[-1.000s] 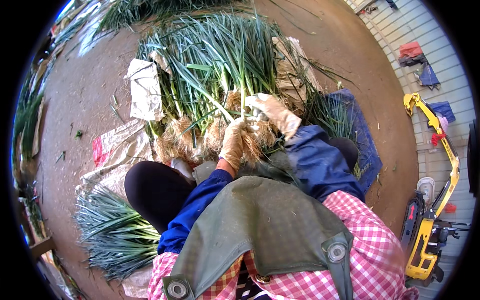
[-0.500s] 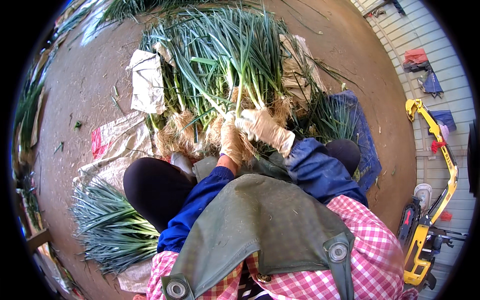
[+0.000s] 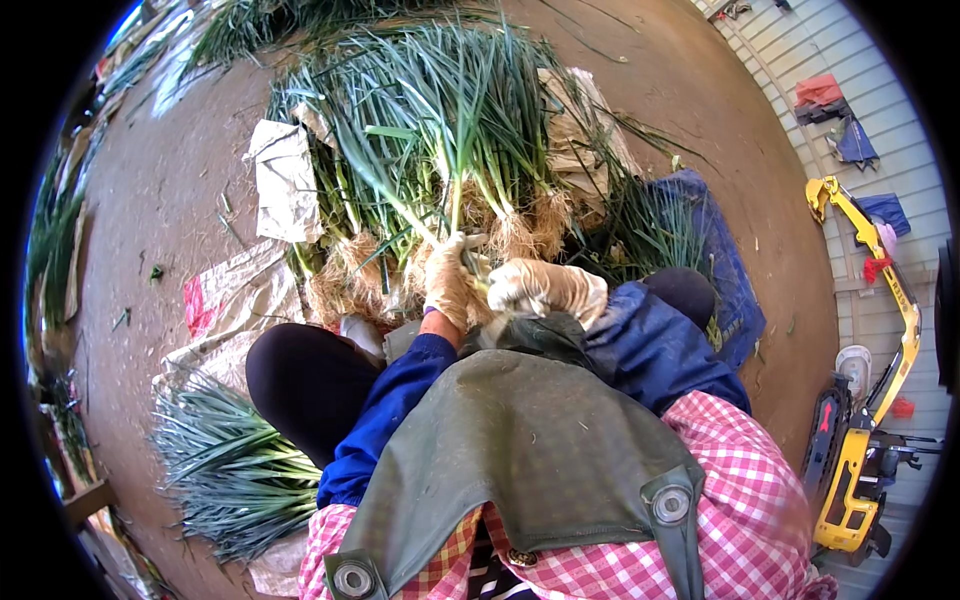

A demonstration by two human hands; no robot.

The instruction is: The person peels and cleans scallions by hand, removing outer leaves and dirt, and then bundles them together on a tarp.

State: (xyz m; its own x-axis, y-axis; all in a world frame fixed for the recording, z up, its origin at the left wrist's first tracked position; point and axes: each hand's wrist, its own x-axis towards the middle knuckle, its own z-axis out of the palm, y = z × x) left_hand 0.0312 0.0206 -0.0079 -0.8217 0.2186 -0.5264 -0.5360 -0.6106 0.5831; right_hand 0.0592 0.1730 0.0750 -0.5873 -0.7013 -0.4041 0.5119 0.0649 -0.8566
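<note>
1. Hard to read right at the centre: the gloved left hand [image 3: 447,283] and gloved right hand [image 3: 540,288] meet over one long green onion stalk with a pale base [image 3: 452,215], and the fingertips blur into straw-coloured roots, so exactly where each finger sits cannot be made out.
2. The left hand is curled closed around the stalk's lower end, upright; the right hand is bunched into a fist just beside it, touching the same root end, though whether it grips the stalk or a tool cannot be told.
3. That stalk rises out of the big heap of green onions with tangled brown roots [image 3: 430,130], lying on the brown dirt floor [image 3: 170,220] straight ahead.
4. No real containers here: the heap rests on flattened pale woven sacks [image 3: 285,185], and a blue tarp [image 3: 725,270] lies to the right, half covered by leaves.
5. Count: two hands, two onion piles, the second being a trimmed green bundle [image 3: 225,465] at lower left.
6. A yellow machine [image 3: 870,430] is cut off at the right rim.
</note>
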